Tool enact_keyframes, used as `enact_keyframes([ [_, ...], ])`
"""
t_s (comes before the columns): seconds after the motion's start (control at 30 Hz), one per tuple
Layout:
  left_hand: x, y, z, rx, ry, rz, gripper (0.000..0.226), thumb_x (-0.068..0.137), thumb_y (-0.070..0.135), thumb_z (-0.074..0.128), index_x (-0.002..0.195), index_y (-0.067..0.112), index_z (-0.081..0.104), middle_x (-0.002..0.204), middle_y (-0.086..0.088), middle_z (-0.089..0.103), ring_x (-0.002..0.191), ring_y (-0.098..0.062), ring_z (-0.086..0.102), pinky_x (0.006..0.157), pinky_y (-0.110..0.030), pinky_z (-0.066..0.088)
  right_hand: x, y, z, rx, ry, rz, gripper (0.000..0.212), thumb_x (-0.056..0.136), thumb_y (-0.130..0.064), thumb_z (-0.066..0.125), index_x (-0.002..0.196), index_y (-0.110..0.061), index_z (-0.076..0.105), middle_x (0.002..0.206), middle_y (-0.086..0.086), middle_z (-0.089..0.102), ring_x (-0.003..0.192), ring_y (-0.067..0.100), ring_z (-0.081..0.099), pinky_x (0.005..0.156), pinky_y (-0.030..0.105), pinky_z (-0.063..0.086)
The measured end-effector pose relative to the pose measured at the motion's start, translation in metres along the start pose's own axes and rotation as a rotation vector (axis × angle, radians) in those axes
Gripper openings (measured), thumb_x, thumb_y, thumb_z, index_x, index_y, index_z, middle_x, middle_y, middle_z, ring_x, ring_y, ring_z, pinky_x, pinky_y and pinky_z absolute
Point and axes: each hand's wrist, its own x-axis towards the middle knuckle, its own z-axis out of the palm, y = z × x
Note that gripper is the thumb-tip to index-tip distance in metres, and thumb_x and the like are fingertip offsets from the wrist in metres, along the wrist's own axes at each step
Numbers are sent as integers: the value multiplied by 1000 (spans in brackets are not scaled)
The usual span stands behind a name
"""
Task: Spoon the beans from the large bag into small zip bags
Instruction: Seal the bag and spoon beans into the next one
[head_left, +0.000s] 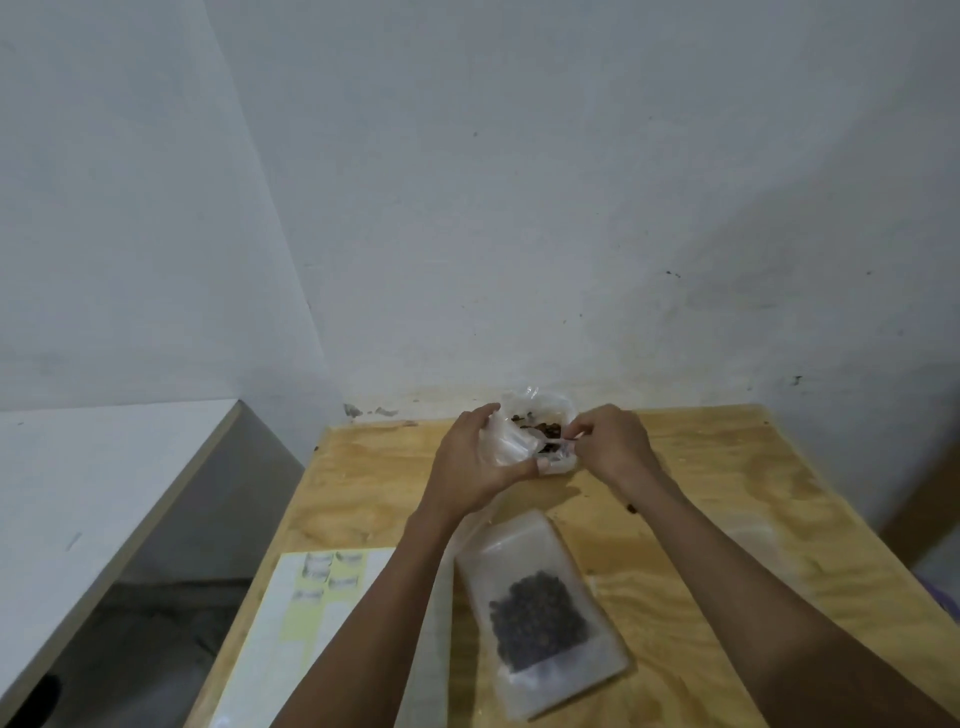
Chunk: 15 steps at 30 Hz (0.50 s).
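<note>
Fingers (540, 464) of both hands pinching a small zip bag (511, 447) before the bean-filled large bag (540, 415); filled zip bag (540, 623) nearer.

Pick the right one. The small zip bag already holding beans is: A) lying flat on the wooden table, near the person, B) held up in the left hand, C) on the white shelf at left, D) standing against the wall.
A: the filled zip bag lies flat on the wooden table, between the forearms, touched by neither hand.

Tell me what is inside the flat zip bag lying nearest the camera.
The zip bag holds a clump of dark beans in its lower half; its upper half looks empty. Whatever lies beneath the beans is hidden.
</note>
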Motion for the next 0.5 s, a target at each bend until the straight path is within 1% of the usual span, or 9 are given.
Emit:
enact_keyframes([
  [0.03, 2, 1, 2, -37, 3, -11, 108, 58, 69, 87, 147, 19, 52, 135, 11, 56, 120, -5, 55, 91, -16, 44, 0, 0, -3, 18, 32, 1, 22, 89, -3, 70, 100, -16, 83, 109, 6, 78, 91, 22, 74, 77, 36, 63],
  [0.1, 7, 2, 5, -119, 15, -37, 90, 66, 52, 93, 141, 20, 56, 127, 15, 58, 110, 8, 57, 81, -6, 44, 0, 2, -8, 20, 92, 1, 25, 91, -2, 66, 105, -15, 82, 111, 6, 78, 87, 22, 74, 70, 31, 62],
  [0.17, 11, 4, 7, -178, 25, -48, 77, 68, 47, 93, 134, 27, 58, 121, 17, 59, 105, 13, 57, 77, -6, 46, 0, 6, -12, -15, 124, -4, 27, 94, -5, 63, 111, -18, 81, 114, 3, 77, 74, 18, 71, 55, 20, 50],
  [0.2, 13, 6, 8, -200, 31, -52, 76, 66, 52, 93, 130, 32, 58, 121, 16, 61, 107, 10, 58, 79, -9, 47, -1, 7, -13, -62, 121, -2, 29, 94, -7, 63, 113, -22, 80, 115, 0, 77, 69, 16, 68, 51, 19, 44],
  [0.23, 14, 7, 8, -217, 41, -60, 76, 62, 59, 92, 126, 36, 58, 122, 15, 62, 109, 5, 59, 82, -13, 48, -2, 7, -14, -120, 110, 2, 30, 93, -9, 63, 114, -25, 80, 114, -2, 77, 72, 16, 68, 52, 20, 42],
  [0.27, 16, 7, 9, -225, 52, -65, 75, 58, 65, 88, 123, 40, 58, 122, 16, 64, 110, 3, 59, 86, -17, 48, -3, 7, -13, -165, 96, 4, 32, 92, -9, 64, 114, -27, 79, 114, -3, 77, 80, 18, 71, 56, 22, 43],
  [0.33, 18, 6, 10, -237, 62, -64, 70, 56, 70, 82, 117, 45, 59, 120, 18, 66, 110, 6, 59, 87, -18, 47, -4, 7, -11, -181, 64, 9, 34, 88, -8, 65, 113, -27, 79, 114, -3, 77, 96, 22, 72, 65, 26, 48],
  [0.4, 20, 6, 11, -263, 63, -57, 68, 57, 68, 82, 117, 43, 61, 118, 18, 68, 107, 7, 61, 85, -18, 47, -3, 5, -10, -149, 30, 18, 34, 85, -6, 65, 110, -24, 79, 111, 1, 76, 96, 24, 72, 69, 29, 54],
  [0.5, 25, 7, 12, -315, 64, -62, 62, 61, 66, 82, 115, 41, 65, 115, 15, 71, 105, 4, 64, 84, -19, 49, -2, 1, -8, -131, 15, 21, 29, 84, -7, 66, 106, -22, 78, 100, 3, 76, 86, 25, 72, 71, 33, 59],
])
